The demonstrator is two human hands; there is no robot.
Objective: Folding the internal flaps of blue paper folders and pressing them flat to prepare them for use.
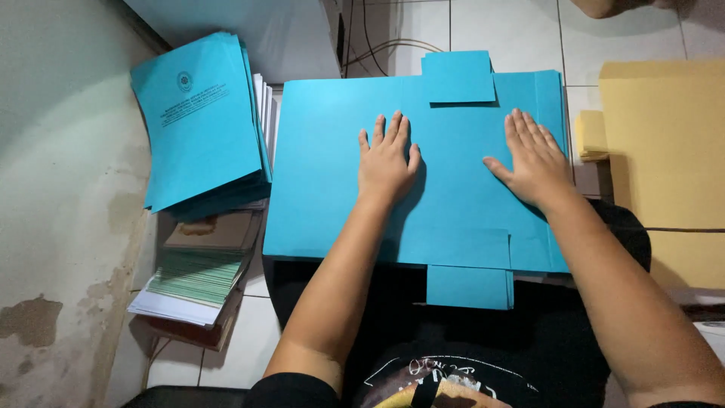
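One blue card folder (pixel 453 204), lying unfolded across the person's lap above the tiled floor (pixel 506 30), left hand (pixel 387 162) and right hand (pixel 535 162) pressed flat, grip wide, holding nothing; likely light, bendable, crease-prone, best lifted by opposite edges.

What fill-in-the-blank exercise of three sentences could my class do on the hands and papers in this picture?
1. Both the left hand and the right hand lie flat on a large sheet of ____ paper.
2. The stack of blue booklets lies to the ____ of the left hand.
3. The sheets beyond the right hand are ____ in colour.

Missing words: blue; left; yellow
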